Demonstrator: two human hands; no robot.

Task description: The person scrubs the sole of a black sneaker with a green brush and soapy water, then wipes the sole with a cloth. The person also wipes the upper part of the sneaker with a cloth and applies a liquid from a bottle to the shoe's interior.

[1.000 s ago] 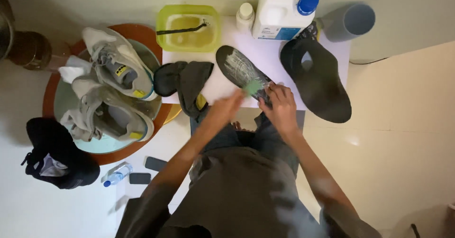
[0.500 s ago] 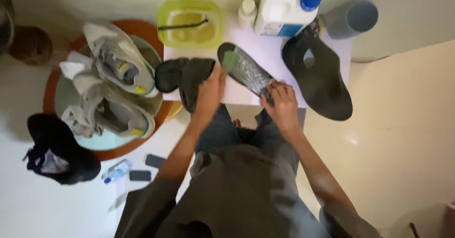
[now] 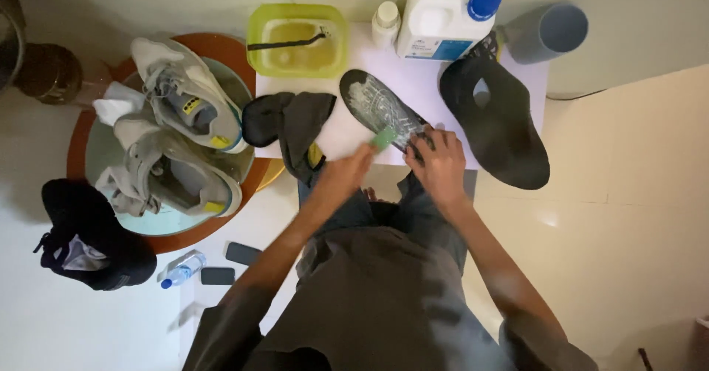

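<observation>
A dark shoe insole [image 3: 377, 103] lies slanted on the white tabletop [image 3: 421, 83], streaked with pale soap foam. My right hand [image 3: 437, 165] presses down on its near end, fingers spread over it. My left hand [image 3: 347, 175] is blurred and holds a small green brush or sponge [image 3: 383, 138] against the insole's near part. A dark cloth [image 3: 292, 123] lies just left of my left hand. A second, larger black insole [image 3: 502, 123] rests at the right side of the table.
A green tub [image 3: 297, 38] of yellowish water with a dark brush stands at the back, beside a small white bottle [image 3: 385, 22], a white jug with blue cap [image 3: 447, 22] and a grey cup [image 3: 550, 31]. Grey sneakers [image 3: 173, 138] sit in a round basin left; a black bag [image 3: 88, 234] lies on the floor.
My left hand went left to the dark cloth, then came back to the insole with the green brush. My right hand kept holding the insole.
</observation>
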